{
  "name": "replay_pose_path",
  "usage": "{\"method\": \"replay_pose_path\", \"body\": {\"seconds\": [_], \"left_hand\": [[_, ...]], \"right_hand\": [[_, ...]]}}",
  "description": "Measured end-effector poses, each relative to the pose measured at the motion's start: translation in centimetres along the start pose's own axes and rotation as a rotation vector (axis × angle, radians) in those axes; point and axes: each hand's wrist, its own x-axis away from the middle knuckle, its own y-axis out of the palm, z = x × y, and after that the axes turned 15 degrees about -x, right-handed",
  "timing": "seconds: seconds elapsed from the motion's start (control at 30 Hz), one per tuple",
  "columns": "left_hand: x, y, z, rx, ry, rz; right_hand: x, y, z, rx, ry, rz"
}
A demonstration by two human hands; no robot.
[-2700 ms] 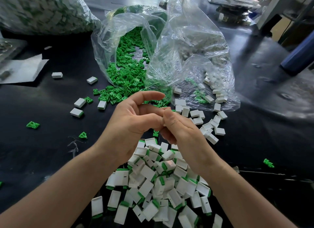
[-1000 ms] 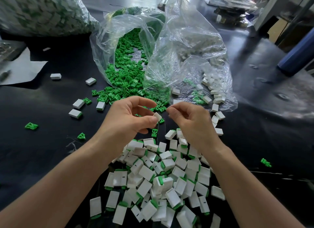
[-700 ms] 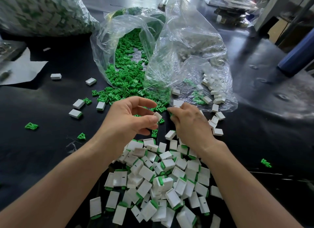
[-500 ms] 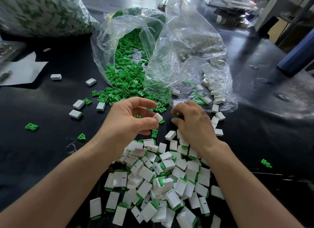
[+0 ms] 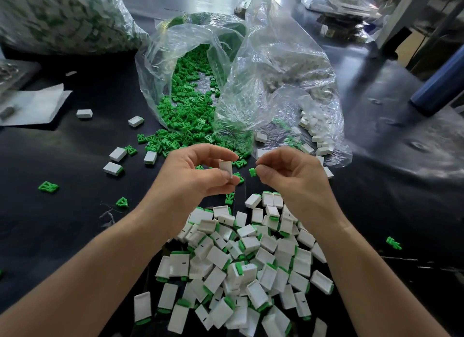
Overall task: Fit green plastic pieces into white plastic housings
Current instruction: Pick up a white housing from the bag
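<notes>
Green plastic piece (image 5: 252, 172), pinched in right hand (image 5: 288, 176) at frame centre — just right of white housing (image 5: 225, 168), pinched upright in left hand (image 5: 193, 178); small gap between, insertion leftward.

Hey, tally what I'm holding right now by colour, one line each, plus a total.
white housing in left hand: 1
green piece in right hand: 1
Total: 2

Glossy black tabletop (image 5: 376, 186), white paper sheet (image 5: 32, 105) at far left
</notes>
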Motion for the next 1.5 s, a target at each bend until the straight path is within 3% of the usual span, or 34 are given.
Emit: {"method": "replay_pose_path", "body": {"seconds": [0.17, 0.33, 0.6, 0.9, 1.5], "left_hand": [[-0.2, 0.0, -0.1, 0.0, -0.044, 0.014], [-0.2, 0.0, -0.2, -0.112, 0.018, 0.023], [-0.1, 0.0, -0.2, 0.018, -0.021, -0.021], [-0.2, -0.1, -0.5, -0.128, 0.037, 0.005], [-0.1, 0.0, -0.5, -0.11, 0.06, -0.026]], "right_hand": [[0.3, 0.4, -0.3, -0.005, 0.002, -0.032], [0.6, 0.6, -0.8, -0.063, 0.0, -0.03], [1.0, 1.1, -1.4, -0.095, -0.016, -0.028], [1.3, 1.5, -1.3, -0.097, -0.024, -0.038], [1.2, 1.1, -0.8, -0.035, 0.044, -0.073]]}}
